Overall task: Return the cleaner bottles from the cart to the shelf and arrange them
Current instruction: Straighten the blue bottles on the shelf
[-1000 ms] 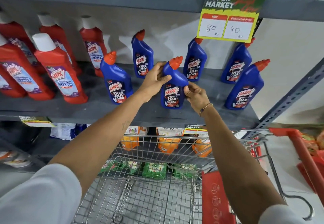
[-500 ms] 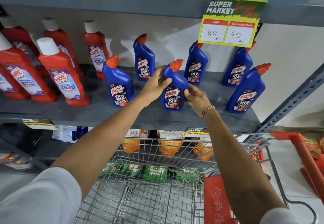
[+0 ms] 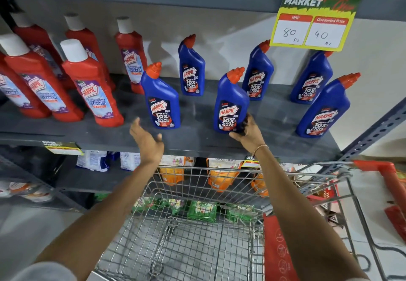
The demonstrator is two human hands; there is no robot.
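A blue Harpic bottle with an orange cap stands upright at the front middle of the grey shelf. My right hand grips its lower right side. My left hand hovers open in front of the shelf edge, just below another blue bottle and apart from it. Several more blue bottles stand behind and to the right, such as one at the back and one at the front right. The wire cart below my arms shows no bottles in its basket.
Red Harpic bathroom cleaner bottles with white caps fill the shelf's left part. A yellow price sign hangs from the shelf above. Orange pouches and green packs sit on lower shelves. The cart's red handle is at right.
My left hand has let go of the middle blue bottle and dropped back to the shelf edge, fingers spread. My right hand stays on the bottle's lower side. The bottle now stands upright.
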